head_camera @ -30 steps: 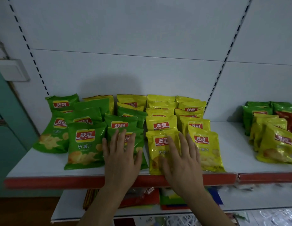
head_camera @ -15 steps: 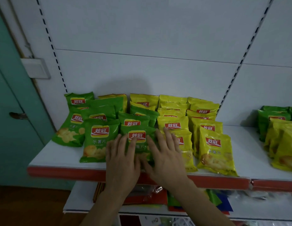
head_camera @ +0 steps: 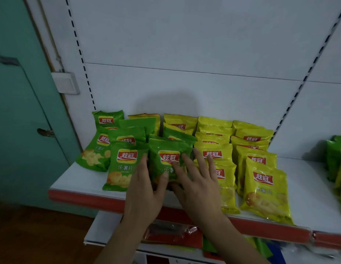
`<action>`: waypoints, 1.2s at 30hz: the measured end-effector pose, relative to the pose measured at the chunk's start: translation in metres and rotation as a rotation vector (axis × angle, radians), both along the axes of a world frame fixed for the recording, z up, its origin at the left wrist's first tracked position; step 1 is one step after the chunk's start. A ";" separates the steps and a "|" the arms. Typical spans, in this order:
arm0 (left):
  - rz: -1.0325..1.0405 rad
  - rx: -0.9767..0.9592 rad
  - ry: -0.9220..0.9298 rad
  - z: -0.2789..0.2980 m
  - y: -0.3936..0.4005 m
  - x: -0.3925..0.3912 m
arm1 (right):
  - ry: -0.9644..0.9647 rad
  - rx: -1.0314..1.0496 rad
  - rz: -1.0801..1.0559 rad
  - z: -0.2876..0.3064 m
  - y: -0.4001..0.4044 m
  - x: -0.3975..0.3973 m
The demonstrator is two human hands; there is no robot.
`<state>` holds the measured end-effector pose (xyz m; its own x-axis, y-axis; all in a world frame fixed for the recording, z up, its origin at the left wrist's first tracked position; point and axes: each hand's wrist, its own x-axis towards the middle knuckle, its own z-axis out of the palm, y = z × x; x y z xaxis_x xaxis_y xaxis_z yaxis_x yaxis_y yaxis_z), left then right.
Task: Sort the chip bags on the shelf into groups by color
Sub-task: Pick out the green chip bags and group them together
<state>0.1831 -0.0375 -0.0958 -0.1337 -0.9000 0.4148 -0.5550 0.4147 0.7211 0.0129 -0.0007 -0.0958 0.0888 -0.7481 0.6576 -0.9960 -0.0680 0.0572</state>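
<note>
Green chip bags (head_camera: 126, 161) are grouped at the left of the white shelf (head_camera: 76, 180), and yellow chip bags (head_camera: 261, 180) stand in rows to their right. A few yellow bags (head_camera: 147, 119) sit at the back behind the green ones. My left hand (head_camera: 143, 191) holds the front middle green bag (head_camera: 167, 157), fingers along its left edge and thumb on its front. My right hand (head_camera: 198, 183) lies with straight, spread fingers across that bag's right side and the neighbouring yellow bag (head_camera: 225, 180).
More green and yellow bags (head_camera: 335, 159) stand at the far right of the shelf. The shelf has a red front edge (head_camera: 86, 197). A lower shelf (head_camera: 112, 229) holds red and other packages. A teal door (head_camera: 23, 130) is at the left.
My right hand has slid left from the front yellow bag onto the middle green bag. My left hand has shifted to that bag's left edge and taken hold. The view has turned left.
</note>
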 end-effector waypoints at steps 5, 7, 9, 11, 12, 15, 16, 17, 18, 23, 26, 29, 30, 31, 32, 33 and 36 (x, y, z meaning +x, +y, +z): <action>-0.066 0.188 0.277 0.025 0.005 -0.004 | -0.070 -0.056 0.125 0.003 0.001 0.001; -0.036 0.172 0.297 0.028 0.006 -0.001 | -0.119 -0.041 0.170 0.000 -0.002 -0.001; 0.032 0.165 0.346 0.026 0.004 0.008 | -0.214 -0.044 0.171 0.000 -0.008 -0.003; 0.093 0.198 0.442 0.023 0.001 0.019 | -0.248 -0.033 0.089 0.001 -0.015 -0.005; 0.113 0.216 0.479 0.021 -0.001 0.025 | -0.223 -0.003 0.040 0.001 -0.020 -0.005; 0.143 0.258 0.533 0.016 -0.006 0.040 | -0.111 0.132 -0.041 0.003 -0.036 0.001; 0.149 0.265 0.546 0.015 -0.008 0.043 | -0.069 0.181 -0.051 0.004 -0.041 0.005; 0.154 0.268 0.552 0.015 -0.011 0.046 | -0.024 0.233 -0.061 0.004 -0.046 0.009; 0.155 0.268 0.548 0.015 -0.014 0.050 | 0.018 0.289 -0.074 0.003 -0.051 0.013; 0.112 0.269 0.483 0.017 -0.029 0.064 | 0.070 0.313 -0.150 -0.006 -0.061 0.024; 0.057 0.292 0.456 0.018 -0.036 0.071 | 0.050 0.212 -0.147 -0.002 -0.058 0.024; 0.025 0.284 0.456 0.020 -0.040 0.077 | 0.012 0.065 -0.188 0.011 -0.047 0.019; 0.016 0.281 0.464 0.022 -0.042 0.078 | -0.012 0.013 -0.194 0.015 -0.043 0.017; 0.007 0.283 0.474 0.023 -0.044 0.080 | -0.044 -0.034 -0.186 0.020 -0.038 0.014; -0.003 0.284 0.489 0.023 -0.047 0.080 | -0.083 -0.074 -0.166 0.025 -0.033 0.013; -0.012 0.282 0.500 0.023 -0.050 0.081 | -0.125 -0.107 -0.134 0.031 -0.028 0.012; -0.074 0.285 0.519 0.029 -0.052 0.077 | -0.232 -0.105 0.023 0.045 -0.017 0.021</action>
<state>0.2604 -0.0898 -0.0671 -0.0442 -0.9815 0.1861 -0.0771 0.1891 0.9789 0.0342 -0.0173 -0.0505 -0.0573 -0.6741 0.7364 -0.9816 -0.0964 -0.1647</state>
